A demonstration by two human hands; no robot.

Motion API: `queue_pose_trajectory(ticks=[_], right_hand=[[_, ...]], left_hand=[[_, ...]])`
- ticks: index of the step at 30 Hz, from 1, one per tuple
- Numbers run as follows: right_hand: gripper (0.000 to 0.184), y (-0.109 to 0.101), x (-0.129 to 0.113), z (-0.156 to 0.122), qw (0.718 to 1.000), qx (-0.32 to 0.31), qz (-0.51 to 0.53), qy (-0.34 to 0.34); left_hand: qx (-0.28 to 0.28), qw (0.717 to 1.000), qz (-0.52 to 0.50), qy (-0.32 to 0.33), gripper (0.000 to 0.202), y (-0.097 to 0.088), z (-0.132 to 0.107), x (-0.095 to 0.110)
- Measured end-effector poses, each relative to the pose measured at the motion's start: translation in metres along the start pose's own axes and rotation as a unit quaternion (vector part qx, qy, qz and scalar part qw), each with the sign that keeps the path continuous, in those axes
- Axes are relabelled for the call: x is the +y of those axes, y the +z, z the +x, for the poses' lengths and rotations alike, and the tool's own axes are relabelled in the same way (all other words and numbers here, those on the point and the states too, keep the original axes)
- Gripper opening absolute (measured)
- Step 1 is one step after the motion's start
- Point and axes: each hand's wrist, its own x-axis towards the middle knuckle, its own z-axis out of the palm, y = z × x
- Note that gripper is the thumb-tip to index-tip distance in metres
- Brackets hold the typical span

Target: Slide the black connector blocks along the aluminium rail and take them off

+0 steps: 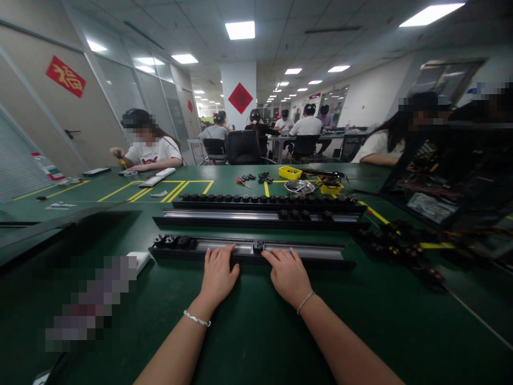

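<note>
A long black channel with a silvery inner strip (pixel 320 253) lies across the green table in front of me. My left hand (pixel 219 272) rests on its near edge, fingers stretched out and thumb apart. Farther right, my right hand (pixel 289 272) also lies on that edge with its fingers spread. Its index fingertip is right by a small black block, perhaps a socket module (pixel 258 246), which sits in the channel between my hands. Several similar dark modules (pixel 170 241) stand at the channel's left end. Neither hand is wrapped around anything.
Behind lie a second channel (pixel 224 215) and a row of black modules (pixel 244 198). A metal bowl (pixel 300 186), yellow bin (pixel 290 172) and screwdriver (pixel 243 183) are farther back. Loose dark parts (pixel 401 246) pile up at right. A co-worker (pixel 150 144) sits at far left.
</note>
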Motion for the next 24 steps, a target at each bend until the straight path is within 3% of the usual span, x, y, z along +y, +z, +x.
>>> queue_pose_trajectory(ticks=[24], right_hand=[[0.045, -0.006, 0.023, -0.006, 1.000, 0.002, 0.010, 0.007]], left_hand=[[-0.009, 1.000, -0.002, 0.006, 0.043, -0.003, 0.000, 0.001]])
